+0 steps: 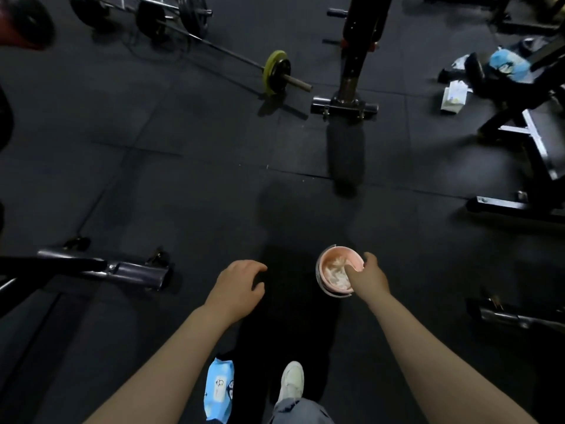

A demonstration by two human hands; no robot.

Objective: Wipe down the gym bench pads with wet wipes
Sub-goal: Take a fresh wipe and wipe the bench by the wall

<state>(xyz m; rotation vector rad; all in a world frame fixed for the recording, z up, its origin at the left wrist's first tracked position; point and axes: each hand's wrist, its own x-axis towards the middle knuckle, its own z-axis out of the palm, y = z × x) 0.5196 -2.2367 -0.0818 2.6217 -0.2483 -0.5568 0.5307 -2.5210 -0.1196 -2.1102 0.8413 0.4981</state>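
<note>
Floor (189, 185): dark rubber tiles are seen under everything.
Bench (532, 148): a black frame with a pad is seen far right of and beyond the bucket.
Barbell (276, 71): it is laid on the floor well beyond the bucket, to its left, a yellow plate at its near end.
Upright post (351, 81): it is stood straight beyond the bucket, well apart.
Bucket (328, 257): pink, set on the floor, crumpled white wipes inside.
Wipes pack (218, 390): blue, laid on the floor near and left of the bucket, beside a white shoe (292, 381).
Left hand (237, 290): held left of the bucket, fingers loosely curled, nothing grasped.
Right hand (368, 278): reached over the bucket's near-right rim, fingers dipped inside; whether a wipe is pinched cannot be told.
</note>
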